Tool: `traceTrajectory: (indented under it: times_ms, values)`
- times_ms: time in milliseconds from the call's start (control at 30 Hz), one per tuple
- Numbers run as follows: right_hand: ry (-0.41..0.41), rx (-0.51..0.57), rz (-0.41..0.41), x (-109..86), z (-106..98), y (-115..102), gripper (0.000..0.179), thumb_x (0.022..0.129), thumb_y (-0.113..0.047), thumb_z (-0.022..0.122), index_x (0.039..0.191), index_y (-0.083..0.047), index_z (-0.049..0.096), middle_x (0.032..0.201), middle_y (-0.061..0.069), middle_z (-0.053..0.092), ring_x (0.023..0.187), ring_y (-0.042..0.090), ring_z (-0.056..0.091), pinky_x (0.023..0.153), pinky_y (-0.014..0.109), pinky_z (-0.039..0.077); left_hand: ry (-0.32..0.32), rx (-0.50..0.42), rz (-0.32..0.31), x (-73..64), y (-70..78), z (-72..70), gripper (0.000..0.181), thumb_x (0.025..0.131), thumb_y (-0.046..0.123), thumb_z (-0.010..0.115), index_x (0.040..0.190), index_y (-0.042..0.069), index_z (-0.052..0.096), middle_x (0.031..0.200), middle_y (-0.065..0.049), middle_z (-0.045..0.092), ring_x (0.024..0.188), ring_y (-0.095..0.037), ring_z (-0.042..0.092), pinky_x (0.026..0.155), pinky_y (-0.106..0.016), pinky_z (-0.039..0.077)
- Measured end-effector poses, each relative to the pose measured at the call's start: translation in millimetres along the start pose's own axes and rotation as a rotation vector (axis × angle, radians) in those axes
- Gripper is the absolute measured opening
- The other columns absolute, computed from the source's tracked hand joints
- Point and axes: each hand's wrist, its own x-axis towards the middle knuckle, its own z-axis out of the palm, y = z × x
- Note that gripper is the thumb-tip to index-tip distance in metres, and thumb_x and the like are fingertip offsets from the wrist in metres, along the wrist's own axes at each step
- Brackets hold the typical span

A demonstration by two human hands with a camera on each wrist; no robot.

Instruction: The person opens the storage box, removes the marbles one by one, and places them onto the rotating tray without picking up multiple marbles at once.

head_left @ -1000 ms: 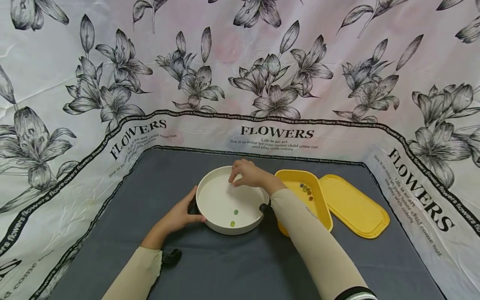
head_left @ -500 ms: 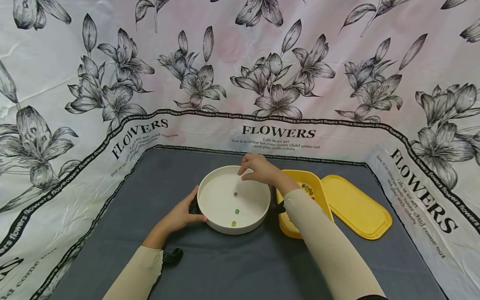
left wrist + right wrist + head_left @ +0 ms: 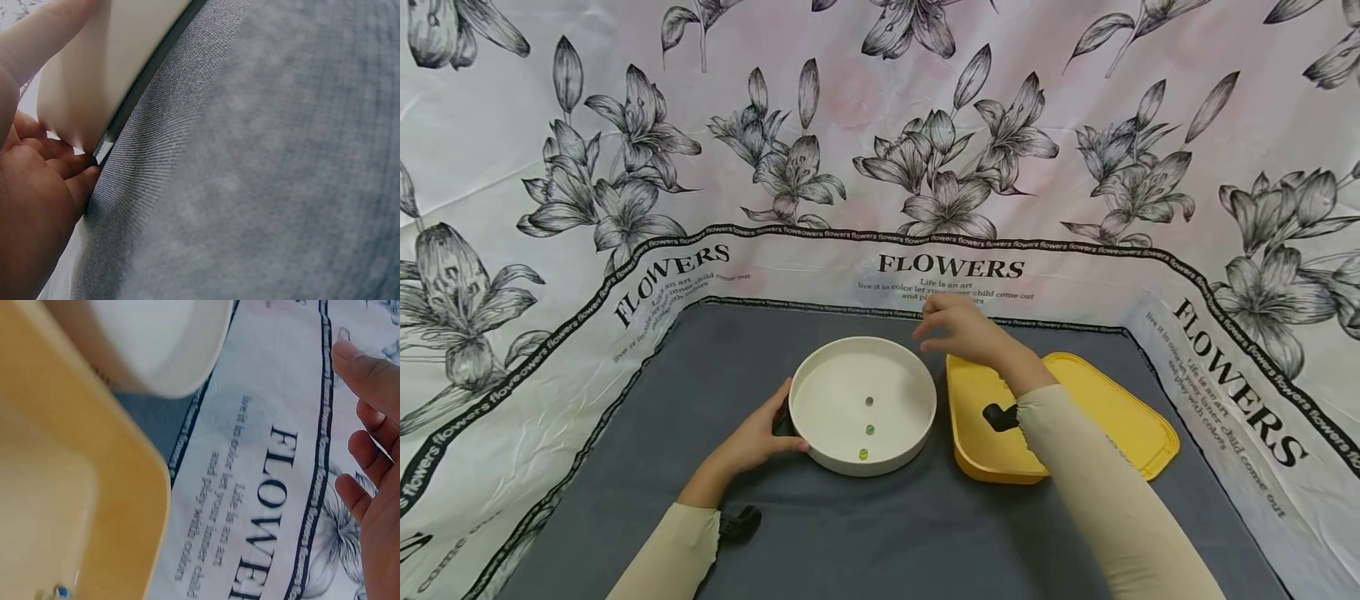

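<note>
In the head view, a white round dish [image 3: 820, 392] sits mid-table. My left hand [image 3: 756, 437] holds its left side, the thumb near the front wall; in the left wrist view the fingers curl against the dish's lower side. Inside lie three small beads in a loose row: a dark bead [image 3: 869, 401], a green bead [image 3: 870, 430] and a yellow-green bead [image 3: 863, 454]. My right hand [image 3: 966, 333] hovers above the far left corner of a yellow box [image 3: 977, 450], fingers loosely bent and holding nothing. Small beads [image 3: 57, 592] show inside the box in the right wrist view.
A yellow lid [image 3: 1120, 408] lies right of the box, partly behind my right forearm. Dark grey cloth [image 3: 850, 542] covers the table. A white flower-print sheet [image 3: 805, 267] rises around the back and sides.
My right hand has moved from over the dish rightward to above the yellow box's far corner. The dark bead has come into sight in the dish. My left hand stays at the dish.
</note>
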Motion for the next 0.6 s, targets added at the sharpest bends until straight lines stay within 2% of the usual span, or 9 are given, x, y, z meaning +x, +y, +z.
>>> traceTrajectory:
  times_ms: [133, 367, 500, 600]
  values:
    - [0.022, -0.017, 0.011, -13.4, -8.3, 8.0, 0.018, 0.087, -0.022, 0.084, 0.103, -0.014, 0.083, 0.099, 0.003, 0.055, 0.091, 0.02, 0.042, 0.081, 0.038, 0.034, -0.009, 0.007, -0.004, -1.3, 0.2, 0.1, 0.129, 0.079, 0.035, 0.09, 0.166, 0.013, -0.003, 0.172, -0.014, -0.003, 0.158, -0.034, 0.011, 0.124, -0.054, 0.02]
    - [0.016, 0.004, 0.089, -38.4, -22.2, 22.1, 0.019, 0.087, -0.017, 0.084, 0.106, -0.013, 0.082, 0.1, 0.003, 0.053, 0.093, 0.02, 0.041, 0.08, 0.039, 0.032, -0.004, 0.016, 0.002, -1.0, 3.1, 1.6, 0.128, 0.079, 0.033, 0.09, 0.165, 0.007, -0.002, 0.172, -0.017, -0.002, 0.157, -0.036, 0.011, 0.124, -0.055, 0.021]
    - [0.018, -0.019, 0.123, -52.1, -27.4, 29.0, 0.019, 0.087, -0.018, 0.084, 0.106, -0.012, 0.082, 0.102, 0.003, 0.056, 0.092, 0.02, 0.043, 0.08, 0.039, 0.036, -0.004, 0.01, 0.001, -0.2, 3.6, 2.4, 0.126, 0.08, 0.031, 0.089, 0.165, 0.007, -0.001, 0.172, -0.017, -0.002, 0.157, -0.037, 0.012, 0.124, -0.055, 0.02]
    - [0.014, -0.03, 0.148, -61.4, -29.6, 35.2, 0.02, 0.087, -0.019, 0.084, 0.105, -0.011, 0.082, 0.102, 0.004, 0.056, 0.093, 0.02, 0.043, 0.081, 0.038, 0.035, -0.003, 0.01, 0.0, -0.1, 3.2, 2.2, 0.126, 0.081, 0.03, 0.089, 0.165, 0.007, -0.002, 0.172, -0.017, -0.001, 0.157, -0.037, 0.012, 0.124, -0.056, 0.02]
